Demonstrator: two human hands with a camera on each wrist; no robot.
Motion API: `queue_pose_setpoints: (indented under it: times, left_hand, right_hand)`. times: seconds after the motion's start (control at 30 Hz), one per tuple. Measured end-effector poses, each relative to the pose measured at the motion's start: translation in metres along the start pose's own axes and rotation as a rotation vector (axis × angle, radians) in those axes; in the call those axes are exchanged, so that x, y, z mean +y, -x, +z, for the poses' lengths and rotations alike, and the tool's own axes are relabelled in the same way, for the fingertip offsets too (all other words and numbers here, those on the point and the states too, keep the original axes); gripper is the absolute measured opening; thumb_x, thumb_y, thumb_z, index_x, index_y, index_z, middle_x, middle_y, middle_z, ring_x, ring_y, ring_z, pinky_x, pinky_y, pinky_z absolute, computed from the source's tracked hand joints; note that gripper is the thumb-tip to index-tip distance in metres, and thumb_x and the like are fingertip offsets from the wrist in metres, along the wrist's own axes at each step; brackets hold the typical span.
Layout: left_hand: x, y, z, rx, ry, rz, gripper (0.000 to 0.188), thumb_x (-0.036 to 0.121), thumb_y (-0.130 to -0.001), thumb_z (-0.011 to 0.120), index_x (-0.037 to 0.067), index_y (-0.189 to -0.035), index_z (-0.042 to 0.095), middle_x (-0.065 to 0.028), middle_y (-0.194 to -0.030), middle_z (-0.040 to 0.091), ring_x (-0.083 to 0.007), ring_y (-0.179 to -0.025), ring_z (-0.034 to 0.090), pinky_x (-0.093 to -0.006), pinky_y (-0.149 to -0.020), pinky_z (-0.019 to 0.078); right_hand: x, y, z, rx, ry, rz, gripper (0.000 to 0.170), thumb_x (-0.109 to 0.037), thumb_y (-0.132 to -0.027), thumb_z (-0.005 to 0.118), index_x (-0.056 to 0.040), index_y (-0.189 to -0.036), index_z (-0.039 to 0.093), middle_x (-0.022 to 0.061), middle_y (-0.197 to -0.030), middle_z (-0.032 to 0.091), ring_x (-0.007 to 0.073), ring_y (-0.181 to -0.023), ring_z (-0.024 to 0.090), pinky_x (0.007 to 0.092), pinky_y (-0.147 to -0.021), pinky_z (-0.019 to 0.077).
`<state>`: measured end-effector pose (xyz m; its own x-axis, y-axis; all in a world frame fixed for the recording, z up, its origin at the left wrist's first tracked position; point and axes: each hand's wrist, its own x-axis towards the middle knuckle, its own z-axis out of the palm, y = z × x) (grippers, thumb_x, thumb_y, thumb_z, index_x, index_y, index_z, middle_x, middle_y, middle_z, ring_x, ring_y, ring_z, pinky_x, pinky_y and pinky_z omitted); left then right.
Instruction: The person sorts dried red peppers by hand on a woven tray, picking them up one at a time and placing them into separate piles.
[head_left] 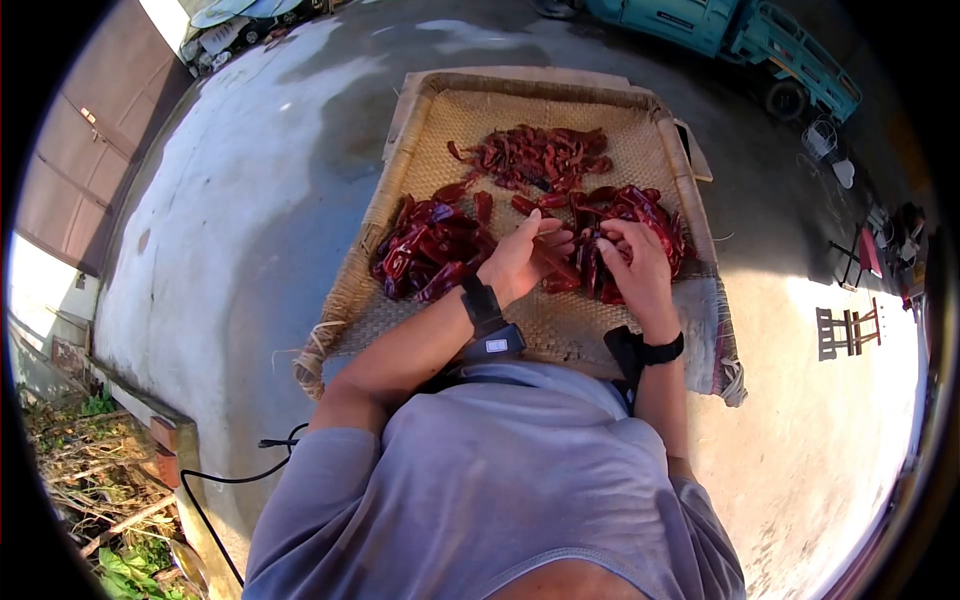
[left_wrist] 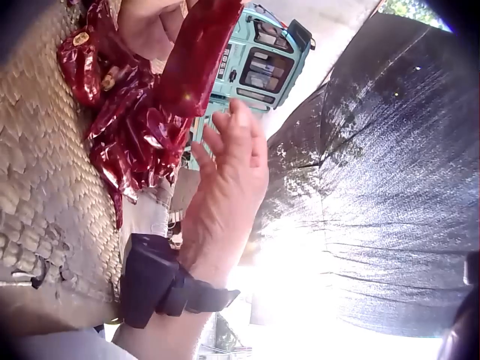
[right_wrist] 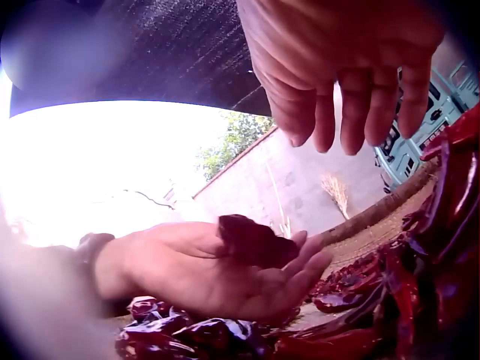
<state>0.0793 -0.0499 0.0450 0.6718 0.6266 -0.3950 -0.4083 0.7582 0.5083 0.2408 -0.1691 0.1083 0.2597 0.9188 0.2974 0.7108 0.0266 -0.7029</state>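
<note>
My left hand (head_left: 518, 258) is turned palm up over the woven tray (head_left: 415, 155), holding a dried red chili pepper (left_wrist: 199, 64) between thumb and fingers. In the right wrist view this chili lies dark across the palm side. My right hand (head_left: 640, 262) hangs just above the right-hand heap of chilies (head_left: 650, 210), its fingers loosely bent with nothing between them. A second heap of glossy whole chilies (head_left: 425, 245) lies left of my left hand. Farther back on the tray is a flatter pile of duller, shrivelled chili pieces (head_left: 545, 155).
A raised rim (head_left: 355, 260) runs around the tray, which sits close in front of my body. A turquoise truck (head_left: 680, 22) is parked beyond it on the concrete. A small wooden stool (head_left: 848, 330) stands at right, and a black cable (head_left: 235, 480) trails at left.
</note>
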Motion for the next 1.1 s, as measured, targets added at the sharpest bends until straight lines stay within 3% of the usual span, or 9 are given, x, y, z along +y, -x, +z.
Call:
queue_pose_setpoints:
  times: [0.07, 0.13, 0.27, 0.4, 0.6, 0.77, 0.87, 0.97, 1.1]
  left_hand:
    - [-0.001, -0.001, 0.000, -0.043, 0.014, -0.018, 0.039, 0.039, -0.105, 0.045, 0.004, -0.116, 0.059, -0.0143, -0.113, 0.064, -0.0305, -0.104, 0.061, -0.0443, -0.094, 0.0489]
    - [0.004, 0.011, 0.014, -0.019, -0.070, -0.033, 0.036, 0.039, -0.103, 0.050, 0.007, -0.116, 0.060, -0.0116, -0.111, 0.064, -0.0284, -0.102, 0.062, -0.0420, -0.093, 0.0494]
    - [0.023, 0.019, 0.018, -0.133, -0.347, -0.005, 0.033, 0.035, -0.096, 0.063, 0.009, -0.116, 0.059, -0.0063, -0.109, 0.062, -0.0224, -0.101, 0.061, -0.0362, -0.090, 0.0496]
    - [0.074, 0.017, 0.006, 0.134, -1.011, 0.205, 0.045, 0.024, -0.091, 0.070, 0.006, -0.129, 0.055, -0.0086, -0.117, 0.059, -0.0170, -0.102, 0.059, -0.0295, -0.086, 0.0476]
    - [0.102, -0.002, -0.027, 0.284, -2.032, 0.070, 0.038, 0.037, -0.095, 0.060, 0.017, -0.127, 0.062, -0.0113, -0.123, 0.058, -0.0364, -0.120, 0.042, -0.0483, -0.105, 0.0266]
    - [0.090, -0.021, -0.041, 0.246, -2.223, -0.122, 0.035, 0.039, -0.101, 0.050, 0.016, -0.120, 0.068, -0.0094, -0.123, 0.058, -0.0372, -0.118, 0.039, -0.0640, -0.100, 0.0213]
    - [0.090, -0.049, -0.057, 0.231, -2.210, -0.301, 0.032, 0.034, -0.100, 0.052, 0.013, -0.119, 0.068, -0.0086, -0.128, 0.055, -0.0357, -0.122, 0.038, -0.0638, -0.101, 0.0207]
    - [0.081, -0.012, -0.033, 0.165, -2.168, 0.245, 0.030, 0.031, -0.099, 0.055, 0.011, -0.117, 0.068, -0.0070, -0.128, 0.054, -0.0336, -0.125, 0.038, -0.0608, -0.103, 0.0225]
    - [0.059, -0.005, -0.017, -0.236, -1.994, 0.465, 0.027, 0.027, -0.096, 0.056, 0.011, -0.114, 0.069, -0.0058, -0.125, 0.056, -0.0322, -0.121, 0.043, -0.0532, -0.105, 0.0278]
  right_hand:
    - [-0.022, 0.001, 0.004, -0.235, -0.247, -0.069, 0.032, -0.020, -0.091, 0.067, -0.0081, -0.120, 0.061, 0.0116, -0.110, 0.063, 0.0293, -0.102, 0.060, 0.0398, -0.092, 0.0474]
    - [-0.017, 0.002, 0.027, -0.131, -0.212, -0.259, 0.032, -0.016, -0.092, 0.064, -0.0072, -0.123, 0.060, 0.0132, -0.109, 0.064, 0.0294, -0.100, 0.062, 0.0395, -0.091, 0.0484]
    - [-0.008, 0.001, 0.017, -0.070, -0.121, -0.184, 0.028, -0.009, -0.093, 0.060, -0.0082, -0.121, 0.062, 0.0138, -0.109, 0.064, 0.0328, -0.100, 0.062, 0.0427, -0.091, 0.0478]
    - [0.008, -0.001, -0.019, 0.110, 0.148, -0.154, 0.026, -0.005, -0.091, 0.059, -0.0111, -0.115, 0.066, 0.0105, -0.107, 0.064, 0.0330, -0.100, 0.061, 0.0431, -0.091, 0.0467]
    - [0.048, 0.016, -0.027, 0.077, 0.645, 0.083, 0.018, -0.011, -0.081, 0.070, -0.0157, -0.098, 0.072, 0.0018, -0.116, 0.058, 0.0272, -0.113, 0.050, 0.0433, -0.097, 0.0386]
    - [0.031, 0.010, -0.025, 0.257, 0.549, -0.001, 0.020, -0.014, -0.083, 0.070, -0.0149, -0.103, 0.070, 0.0030, -0.122, 0.058, 0.0293, -0.121, 0.047, 0.0462, -0.101, 0.0367]
    - [0.028, 0.007, -0.028, 0.297, 0.489, -0.027, 0.022, -0.014, -0.086, 0.068, -0.0139, -0.108, 0.068, 0.0050, -0.124, 0.058, 0.0296, -0.120, 0.050, 0.0455, -0.102, 0.0378]
    - [0.020, 0.003, -0.025, 0.276, 0.275, -0.086, 0.024, -0.012, -0.086, 0.067, -0.0121, -0.110, 0.067, 0.0071, -0.123, 0.059, 0.0302, -0.115, 0.054, 0.0423, -0.098, 0.0426]
    - [-0.006, 0.000, -0.007, 0.101, 0.122, -0.216, 0.032, -0.012, -0.086, 0.068, -0.0103, -0.117, 0.064, 0.0093, -0.122, 0.060, 0.0313, -0.115, 0.056, 0.0380, -0.095, 0.0475]
